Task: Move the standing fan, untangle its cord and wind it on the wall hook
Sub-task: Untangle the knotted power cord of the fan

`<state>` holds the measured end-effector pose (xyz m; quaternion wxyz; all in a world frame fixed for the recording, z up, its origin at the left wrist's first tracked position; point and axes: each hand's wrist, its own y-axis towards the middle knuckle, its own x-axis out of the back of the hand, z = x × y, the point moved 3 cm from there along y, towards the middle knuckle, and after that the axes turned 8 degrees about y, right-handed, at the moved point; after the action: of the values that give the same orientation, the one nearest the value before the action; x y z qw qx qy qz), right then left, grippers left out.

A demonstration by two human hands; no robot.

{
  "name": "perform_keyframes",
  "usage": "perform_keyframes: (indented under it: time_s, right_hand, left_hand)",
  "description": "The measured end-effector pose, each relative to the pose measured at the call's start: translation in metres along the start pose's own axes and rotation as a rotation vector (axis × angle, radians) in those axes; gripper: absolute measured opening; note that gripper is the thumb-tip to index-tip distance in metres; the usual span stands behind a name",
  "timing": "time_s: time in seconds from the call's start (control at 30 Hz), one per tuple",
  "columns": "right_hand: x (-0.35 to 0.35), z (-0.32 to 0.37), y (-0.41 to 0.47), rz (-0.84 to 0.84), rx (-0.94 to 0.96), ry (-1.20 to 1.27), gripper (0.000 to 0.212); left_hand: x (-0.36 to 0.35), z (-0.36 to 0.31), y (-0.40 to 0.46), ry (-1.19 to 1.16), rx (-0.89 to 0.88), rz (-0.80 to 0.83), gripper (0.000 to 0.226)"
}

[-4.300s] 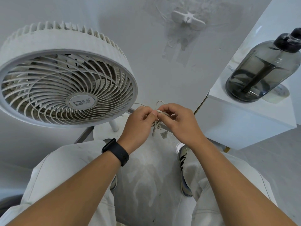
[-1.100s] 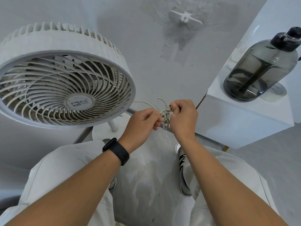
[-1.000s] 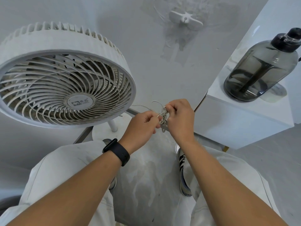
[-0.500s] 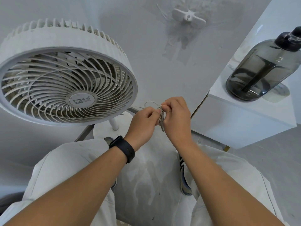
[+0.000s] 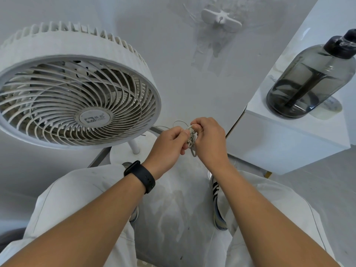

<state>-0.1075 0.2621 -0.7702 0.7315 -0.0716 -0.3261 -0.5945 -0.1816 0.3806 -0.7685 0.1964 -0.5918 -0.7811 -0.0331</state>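
While both hands, left (image 5: pixel 169 145) and right (image 5: pixel 209 139), pinch the knotted cord (image 5: pixel 191 140) right of the fan (image 5: pixel 77 87), we judge it light, limp; grip loose loops.

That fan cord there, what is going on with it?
A person is picking at a knotted bundle of fan cord, pinching it with both the left hand and the right hand. The standing fan stands to their left. The wall hook above is bare, so no winding has begun.
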Motion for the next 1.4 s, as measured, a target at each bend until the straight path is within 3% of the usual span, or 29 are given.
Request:
perform_keyframes:
  time_s: [0.17, 0.4, 0.6, 0.73, 0.93, 1.13, 1.4]
  right_hand:
    - [-0.002, 0.002, -0.002, 0.041, -0.050, 0.055, 0.019]
    - [0.005, 0.000, 0.002, 0.058, -0.275, 0.205, 0.024]
    - [0.010, -0.005, 0.004, 0.111, -0.472, 0.493, 0.030]
    - [0.013, -0.005, 0.005, 0.107, -0.517, 0.615, 0.023]
    - [0.013, -0.013, 0.009, 0.061, -0.405, 0.441, 0.023]
    - [0.004, -0.030, 0.005, 0.174, -0.577, 0.382, 0.022]
    - [0.014, -0.005, -0.001, 0.255, -0.383, 0.348, 0.019]
  left_hand:
    - [-0.003, -0.006, -0.007, 0.122, -0.095, 0.033, 0.038]
    - [-0.001, -0.012, -0.008, 0.174, -0.168, 0.000, 0.036]
    - [0.004, -0.014, -0.004, 0.057, -0.149, 0.003, 0.035]
    - [0.005, -0.014, -0.006, -0.030, -0.145, 0.013, 0.036]
    - [0.003, -0.012, -0.006, -0.124, -0.130, -0.002, 0.036]
    - [0.016, -0.023, -0.011, -0.328, -0.212, -0.031, 0.036]
    - [0.011, -0.015, -0.009, -0.249, -0.140, -0.002, 0.028]
